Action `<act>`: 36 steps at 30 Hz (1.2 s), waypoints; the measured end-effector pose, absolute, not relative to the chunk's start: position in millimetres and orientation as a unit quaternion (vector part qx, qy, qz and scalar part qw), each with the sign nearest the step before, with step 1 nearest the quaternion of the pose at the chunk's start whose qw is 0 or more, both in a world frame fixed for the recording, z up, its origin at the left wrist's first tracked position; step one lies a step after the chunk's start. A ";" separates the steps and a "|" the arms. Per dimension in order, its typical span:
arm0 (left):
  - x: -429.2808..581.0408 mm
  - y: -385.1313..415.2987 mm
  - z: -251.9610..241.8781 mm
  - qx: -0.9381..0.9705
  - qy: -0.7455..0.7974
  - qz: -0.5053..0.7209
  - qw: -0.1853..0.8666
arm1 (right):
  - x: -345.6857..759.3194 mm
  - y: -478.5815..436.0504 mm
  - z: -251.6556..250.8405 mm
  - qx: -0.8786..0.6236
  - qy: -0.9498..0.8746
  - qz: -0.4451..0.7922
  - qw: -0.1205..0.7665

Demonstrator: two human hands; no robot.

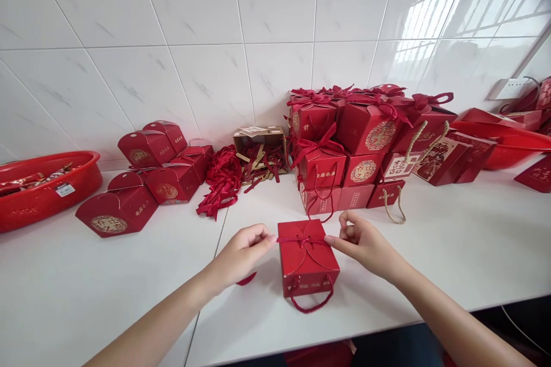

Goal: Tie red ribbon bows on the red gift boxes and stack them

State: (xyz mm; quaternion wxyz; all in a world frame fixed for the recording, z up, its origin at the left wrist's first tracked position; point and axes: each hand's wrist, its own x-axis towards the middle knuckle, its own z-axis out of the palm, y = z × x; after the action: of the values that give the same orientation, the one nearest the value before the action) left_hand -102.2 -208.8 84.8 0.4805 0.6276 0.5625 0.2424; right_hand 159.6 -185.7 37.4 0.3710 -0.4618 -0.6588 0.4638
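Note:
A red gift box (310, 264) with a closed, petal-flap top sits on the white table before me. Across its top runs a dark red ribbon (305, 242), crossed or knotted at the middle and stretched out to both sides. My left hand (241, 253) pinches one part of the ribbon at the box's left edge; a loose red end shows below that hand. On the other side my right hand (365, 242) pinches the ribbon between thumb and finger near the right edge. A twisted red cord handle (313, 305) hangs down the box's front.
Stacked ribbon-tied boxes (361, 137) stand behind, to the right. Untied red boxes (129, 206) are at the left, beside a pile of red ribbons (221, 178) and a carton of scraps (262, 155). Red basins (73, 183) stand at both sides. A tiled wall (206, 6) closes the back.

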 end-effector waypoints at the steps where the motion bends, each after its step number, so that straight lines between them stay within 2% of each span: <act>1: -106.5 -206.9 85.7 0.632 0.571 0.243 0.463 | 163.8 -187.3 39.5 -0.460 -0.662 0.458 0.374; 4: -118.0 -197.0 87.1 0.640 0.595 0.204 0.442 | 174.4 -193.3 48.6 -0.441 -0.701 0.441 0.346; 8: -123.8 -182.5 89.7 0.658 0.560 0.083 0.497 | 175.3 -196.9 54.3 -0.438 -0.778 0.343 0.291; 10: -121.9 -179.2 92.4 0.663 0.510 0.042 0.547 | 168.6 -195.3 51.3 -0.470 -0.779 0.258 0.325; 12: -117.7 -179.7 96.1 0.660 0.450 0.024 0.601 | 159.7 -193.2 47.8 -0.500 -0.744 0.188 0.402; 14: -111.7 -183.8 100.7 0.648 0.409 0.060 0.639 | 151.3 -192.6 47.7 -0.501 -0.701 0.167 0.478; 16: -103.8 -190.7 105.8 0.631 0.412 0.144 0.642 | 144.7 -194.5 52.3 -0.472 -0.687 0.193 0.518; 19: -88.4 -203.5 110.4 0.625 0.458 0.270 0.572 | 136.1 -199.5 63.6 -0.423 -0.687 0.271 0.525; 21: -77.6 -211.4 108.8 0.665 0.475 0.317 0.481 | 129.2 -201.8 69.2 -0.402 -0.683 0.343 0.504; 24: -65.5 -219.2 98.9 0.760 0.493 0.314 0.283 | 116.9 -201.6 71.0 -0.393 -0.669 0.434 0.458; 27: -60.8 -220.8 86.4 0.807 0.506 0.275 0.127 | 107.0 -198.8 69.6 -0.413 -0.664 0.446 0.435; 32: -65.6 -217.4 74.2 0.829 0.475 0.288 0.074 | 107.2 -190.3 76.5 -0.410 -0.694 0.447 0.389; 36: -75.5 -211.2 77.8 0.865 0.385 0.303 0.112 | 113.8 -181.4 84.6 -0.385 -0.722 0.469 0.333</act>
State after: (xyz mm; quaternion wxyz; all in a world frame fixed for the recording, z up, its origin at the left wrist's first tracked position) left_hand -75.5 -211.2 77.8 0.1117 0.8647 0.3851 0.3026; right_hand 113.8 -181.4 84.6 0.3326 -0.3846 -0.7220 0.4693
